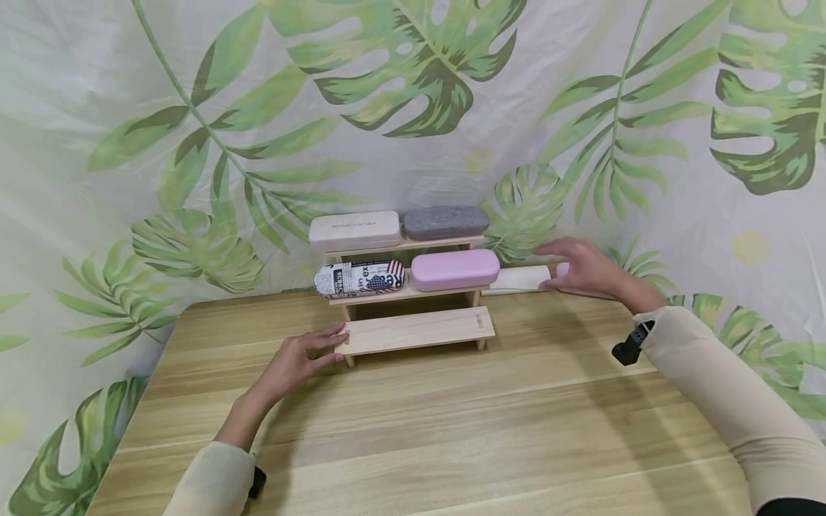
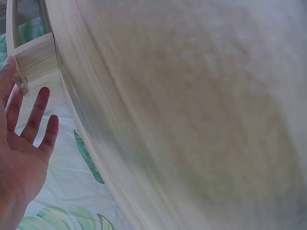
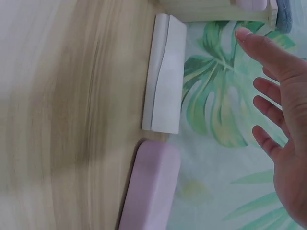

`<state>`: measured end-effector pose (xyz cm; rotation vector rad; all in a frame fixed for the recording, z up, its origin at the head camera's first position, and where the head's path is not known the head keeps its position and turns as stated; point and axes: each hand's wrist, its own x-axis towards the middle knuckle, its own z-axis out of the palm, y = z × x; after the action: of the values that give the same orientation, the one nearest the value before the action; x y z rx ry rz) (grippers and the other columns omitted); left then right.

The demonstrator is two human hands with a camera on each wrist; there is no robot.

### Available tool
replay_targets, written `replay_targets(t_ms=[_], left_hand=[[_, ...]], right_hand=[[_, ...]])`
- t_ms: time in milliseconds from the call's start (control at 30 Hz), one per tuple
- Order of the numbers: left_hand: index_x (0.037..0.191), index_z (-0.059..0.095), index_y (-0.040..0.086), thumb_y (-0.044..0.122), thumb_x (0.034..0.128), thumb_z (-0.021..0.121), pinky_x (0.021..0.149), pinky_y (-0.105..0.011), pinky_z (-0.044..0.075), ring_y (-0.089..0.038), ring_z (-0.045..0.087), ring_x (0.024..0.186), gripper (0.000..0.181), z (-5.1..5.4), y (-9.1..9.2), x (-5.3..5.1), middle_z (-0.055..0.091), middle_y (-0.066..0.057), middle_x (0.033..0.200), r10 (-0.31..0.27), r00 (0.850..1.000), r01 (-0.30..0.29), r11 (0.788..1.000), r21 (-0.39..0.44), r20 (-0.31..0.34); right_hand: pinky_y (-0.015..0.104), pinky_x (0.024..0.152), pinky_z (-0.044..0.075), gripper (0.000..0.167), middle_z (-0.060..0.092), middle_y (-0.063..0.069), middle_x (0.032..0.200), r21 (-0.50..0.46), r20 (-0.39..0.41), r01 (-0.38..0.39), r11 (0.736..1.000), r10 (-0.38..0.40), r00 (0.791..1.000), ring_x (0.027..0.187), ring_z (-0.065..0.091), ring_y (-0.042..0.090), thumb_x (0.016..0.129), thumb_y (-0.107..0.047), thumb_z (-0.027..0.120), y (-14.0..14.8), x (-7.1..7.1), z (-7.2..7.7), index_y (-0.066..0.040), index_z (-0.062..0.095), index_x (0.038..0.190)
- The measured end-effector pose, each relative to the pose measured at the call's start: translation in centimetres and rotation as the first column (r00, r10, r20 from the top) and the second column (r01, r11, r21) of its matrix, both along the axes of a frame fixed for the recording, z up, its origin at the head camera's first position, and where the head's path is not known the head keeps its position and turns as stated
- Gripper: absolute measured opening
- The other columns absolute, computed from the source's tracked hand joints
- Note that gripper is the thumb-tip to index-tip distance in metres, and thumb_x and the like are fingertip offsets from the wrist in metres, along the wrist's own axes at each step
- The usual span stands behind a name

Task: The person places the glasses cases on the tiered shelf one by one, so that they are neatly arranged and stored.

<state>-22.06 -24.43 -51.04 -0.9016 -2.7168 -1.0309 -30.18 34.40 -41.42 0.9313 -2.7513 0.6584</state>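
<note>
A three-step wooden stand (image 1: 413,331) is on the table. My left hand (image 1: 297,364) touches the left end of its bare lowest step, fingers extended. My right hand (image 1: 584,266) is raised with fingers spread above a white flap case (image 3: 165,76) and a lilac case (image 3: 151,191), holding nothing. Both cases lie along the table's back edge, right of the stand. On the middle step sit a newspaper-and-flag print glasses case (image 1: 359,279) and a pink glasses case (image 1: 454,269). The top step bears a whitish case (image 1: 355,230) and a grey fabric case (image 1: 445,223).
The wood-grain table (image 1: 452,430) stretches in front of the stand. Behind it hangs a leaf-patterned cloth (image 1: 413,93), close to the back edge. Dark wrist devices show at both sleeves (image 1: 716,380).
</note>
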Motion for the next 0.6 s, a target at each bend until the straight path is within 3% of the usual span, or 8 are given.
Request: replay_targets(t_ms=[233, 367, 467, 533, 600], left_hand=[[0.133, 0.074, 0.010, 0.013, 0.0924, 0.083, 0.107, -0.057, 0.050, -0.040, 0.062, 0.132, 0.042, 0.0, -0.1, 0.1, 0.061, -0.009, 0.150, -0.006, 1.000, 0.006, 1.000, -0.001, -0.008], [0.133, 0.074, 0.010, 0.012, 0.0919, 0.083, 0.105, -0.056, 0.053, -0.040, 0.062, 0.132, 0.042, 0.0, 0.0, 0.1, 0.061, -0.009, 0.150, -0.004, 1.000, 0.004, 1.000, 0.003, -0.005], [0.133, 0.074, 0.011, 0.013, 0.0922, 0.083, 0.105, -0.054, 0.053, -0.038, 0.061, 0.134, 0.042, 0.0, 0.0, 0.1, 0.061, -0.008, 0.151, 0.000, 1.000, 0.000, 1.000, 0.008, 0.015], [0.134, 0.074, 0.012, 0.014, 0.0927, 0.083, 0.107, -0.053, 0.053, -0.037, 0.060, 0.135, 0.042, 0.0, 0.0, 0.1, 0.060, -0.008, 0.152, 0.003, 0.999, -0.004, 1.000, 0.011, 0.033], [0.134, 0.074, 0.012, 0.015, 0.0931, 0.083, 0.108, -0.053, 0.052, -0.037, 0.059, 0.136, 0.042, 0.1, 0.0, 0.1, 0.059, -0.008, 0.152, 0.005, 0.999, -0.005, 1.000, 0.011, 0.043]], right_hand=[[0.062, 0.110, 0.047, 0.069, 0.069, 0.019, 0.139, 0.007, 0.069, 0.014, 1.000, -0.015, 0.998, 0.129, 0.062, 0.043, 0.078, -0.027, 0.097, 0.0, -0.8, -1.1, -0.001, 0.069, 0.135], [0.057, 0.098, 0.055, 0.068, 0.069, 0.018, 0.138, 0.003, 0.101, 0.025, 1.000, -0.026, 0.995, 0.095, 0.075, 0.028, 0.077, -0.027, 0.097, 0.0, -1.5, -2.1, -0.002, 0.070, 0.135], [0.054, 0.089, 0.058, 0.068, 0.070, 0.020, 0.137, -0.008, 0.111, 0.016, 1.000, -0.015, 0.994, 0.069, 0.069, 0.016, 0.076, -0.024, 0.098, 0.1, -2.0, -2.9, 0.000, 0.071, 0.133], [0.056, 0.089, 0.058, 0.067, 0.070, 0.022, 0.136, -0.011, 0.107, 0.006, 1.000, -0.005, 0.994, 0.068, 0.068, 0.017, 0.075, -0.023, 0.098, 0.0, -2.3, -3.4, 0.001, 0.071, 0.132], [0.058, 0.093, 0.057, 0.066, 0.069, 0.023, 0.136, -0.006, 0.094, -0.004, 1.000, 0.004, 0.996, 0.081, 0.073, 0.024, 0.076, -0.023, 0.098, -0.1, -2.5, -3.8, 0.000, 0.072, 0.132]])
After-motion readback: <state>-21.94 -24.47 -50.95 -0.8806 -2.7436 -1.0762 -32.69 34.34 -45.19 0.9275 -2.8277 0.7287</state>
